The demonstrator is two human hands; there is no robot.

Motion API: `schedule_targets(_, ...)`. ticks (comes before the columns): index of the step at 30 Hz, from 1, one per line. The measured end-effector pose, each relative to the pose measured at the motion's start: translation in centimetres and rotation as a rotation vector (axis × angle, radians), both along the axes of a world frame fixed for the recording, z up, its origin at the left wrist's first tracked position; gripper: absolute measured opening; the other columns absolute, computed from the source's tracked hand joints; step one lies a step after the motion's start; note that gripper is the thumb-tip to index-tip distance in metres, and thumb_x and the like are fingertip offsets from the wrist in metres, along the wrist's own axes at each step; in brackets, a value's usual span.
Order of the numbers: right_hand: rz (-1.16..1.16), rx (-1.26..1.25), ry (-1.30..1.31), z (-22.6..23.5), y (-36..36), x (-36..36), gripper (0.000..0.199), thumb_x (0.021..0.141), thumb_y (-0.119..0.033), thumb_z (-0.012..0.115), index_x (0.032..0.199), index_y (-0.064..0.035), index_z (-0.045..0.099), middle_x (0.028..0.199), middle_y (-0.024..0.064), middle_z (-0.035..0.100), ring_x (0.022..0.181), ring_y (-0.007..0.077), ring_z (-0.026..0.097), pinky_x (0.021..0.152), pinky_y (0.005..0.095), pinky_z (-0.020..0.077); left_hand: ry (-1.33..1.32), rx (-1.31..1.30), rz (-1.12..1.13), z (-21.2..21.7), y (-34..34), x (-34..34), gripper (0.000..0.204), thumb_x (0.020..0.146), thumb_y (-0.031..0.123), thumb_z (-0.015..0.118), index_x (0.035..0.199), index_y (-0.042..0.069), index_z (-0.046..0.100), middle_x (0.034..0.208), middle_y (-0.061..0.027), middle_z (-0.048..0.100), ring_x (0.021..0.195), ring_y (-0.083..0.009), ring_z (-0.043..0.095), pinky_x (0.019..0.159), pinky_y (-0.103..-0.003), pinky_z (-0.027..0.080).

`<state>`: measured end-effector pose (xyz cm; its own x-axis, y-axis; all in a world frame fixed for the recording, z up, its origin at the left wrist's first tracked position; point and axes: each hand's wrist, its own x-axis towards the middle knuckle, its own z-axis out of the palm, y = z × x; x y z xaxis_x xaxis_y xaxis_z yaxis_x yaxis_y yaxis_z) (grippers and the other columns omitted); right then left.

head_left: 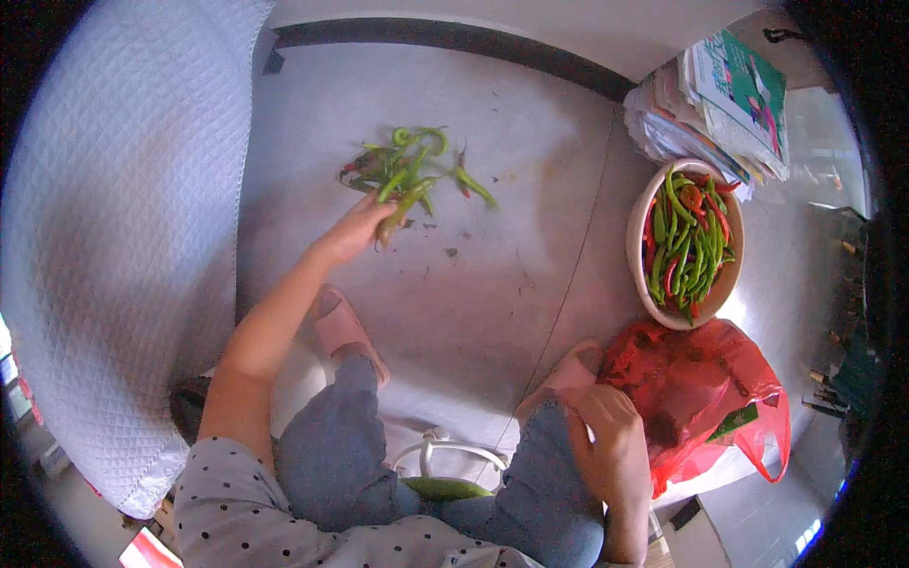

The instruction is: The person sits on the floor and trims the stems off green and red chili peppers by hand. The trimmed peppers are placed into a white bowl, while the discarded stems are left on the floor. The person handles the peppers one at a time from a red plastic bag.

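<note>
My left hand (352, 234) reaches out over the floor, its fingers closed on a green chili pepper (409, 206). Just beyond it lies a loose pile of chili peppers (393, 163), mostly green with a few dark red ones. One green pepper (473, 185) rests a little apart on the pile's right. Over my right knee, my right hand (609, 431) hangs with curled fingers drawn together; what they hold, if anything, is hidden. Beside that hand sits a red plastic bag (696, 379), its contents unclear through the film.
At the right stands a pale oval basin (637, 260) full of green and red chili peppers. Behind it rises a stack of papers (705, 104). A quilted cover (142, 218) hangs along the left. Small dark scraps (452, 253) dot the grey floor (492, 312) near my pink slippers (346, 327).
</note>
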<state>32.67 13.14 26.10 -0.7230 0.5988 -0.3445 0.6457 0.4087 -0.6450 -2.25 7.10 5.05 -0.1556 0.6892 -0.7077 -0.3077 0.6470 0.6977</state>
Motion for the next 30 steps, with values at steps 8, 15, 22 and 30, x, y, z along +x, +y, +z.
schedule_targets(8, 0.025, 0.293, 0.267, -3.8, 3.3, -5.7, 0.026, 0.070, 0.000, 0.057, 0.095, 0.0006, 0.054, 0.097, 0.0168, 0.053, 0.084, 0.0339, 0.053, 0.071, 0.0388, 0.0444, -0.499, 0.058, -0.174, 6.9, -1.0, 0.5, 0.027, 0.084, 0.017, 0.043, 0.105, 0.000, 0.044, 0.079, -0.0089, 0.053, 0.063, -0.0165, 0.050, 0.059, -0.030, 0.044)
schedule_targets(15, 0.362, 0.172, 0.018, -6.6, 4.0, -8.7, 0.009, 0.078, -0.010, 0.049, 0.084, -0.0042, 0.051, 0.065, 0.0128, 0.055, 0.061, 0.0285, 0.058, 0.052, 0.0381, 0.0459, -0.718, -0.026, -0.392, 9.1, -0.6, 2.5, 0.035, 0.084, 0.020, 0.047, 0.112, 0.000, 0.039, 0.079, -0.0112, 0.051, 0.055, -0.0131, 0.046, 0.048, -0.024, 0.038)
schedule_targets(22, 0.361, -0.057, 0.114, -8.2, 2.0, -8.0, 0.010, 0.078, -0.010, 0.047, 0.081, -0.0018, 0.050, 0.067, 0.0172, 0.057, 0.062, 0.0337, 0.058, 0.054, 0.0431, 0.0463, -0.513, -0.102, -0.715, 9.6, 0.2, 5.5, 0.026, 0.091, 0.024, 0.042, 0.105, 0.002, 0.042, 0.075, -0.0028, 0.051, 0.057, -0.0077, 0.046, 0.049, -0.022, 0.039)
schedule_targets(30, 0.215, -0.361, 0.255, -6.5, 2.3, -8.3, 0.014, 0.081, -0.015, 0.050, 0.081, -0.0013, 0.051, 0.069, 0.0204, 0.055, 0.067, 0.0399, 0.053, 0.061, 0.0469, 0.0429, -0.598, -0.090, -0.733, 11.3, 0.8, 5.2, 0.028, 0.089, 0.027, 0.045, 0.102, 0.002, 0.044, 0.069, -0.0024, 0.050, 0.045, -0.0034, 0.040, 0.037, -0.016, 0.031)
